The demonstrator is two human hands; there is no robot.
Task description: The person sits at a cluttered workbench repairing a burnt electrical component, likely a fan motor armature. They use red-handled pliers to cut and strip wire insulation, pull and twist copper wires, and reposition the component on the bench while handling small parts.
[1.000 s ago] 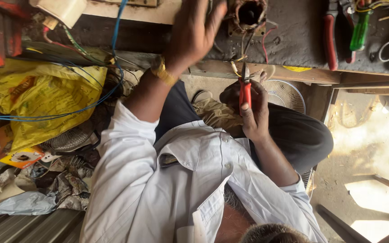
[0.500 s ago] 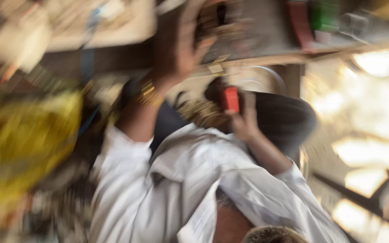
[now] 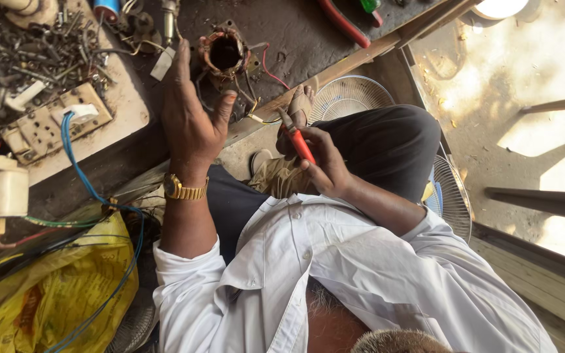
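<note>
So the left hand [image 3: 191, 121] is stretched out over the dark surface [image 3: 308, 33], palm down and fingers spread fairly wide, not gripping anything. The thumb tip sits right by the small fan motor [image 3: 225, 55], a rusty round thing with its hollow middle facing up, and the fingers run along its left side. Can't tell if the hand is actually pressing on it or just beside it. There's a gold wristwatch [image 3: 183, 189] on that wrist, and the white sleeve is rolled up near the elbow.

The right hand [image 3: 325, 167] is pulled in closer to the body, above the knee, closed around red-handled pliers [image 3: 295, 138]. The pliers' nose points up toward the wires [image 3: 256, 104] trailing off the motor over the edge of the surface.

Lots of clutter around. A heap of screws and metal bits [image 3: 27, 59] is at the far left, with a beige terminal board [image 3: 47, 124] below it and a blue cable [image 3: 73, 150] running off it down to a yellow plastic bag [image 3: 47, 294]. A white fan grille [image 3: 348, 98] sits behind the knee, and more red-handled pliers [image 3: 341, 23] lie up top.
</note>
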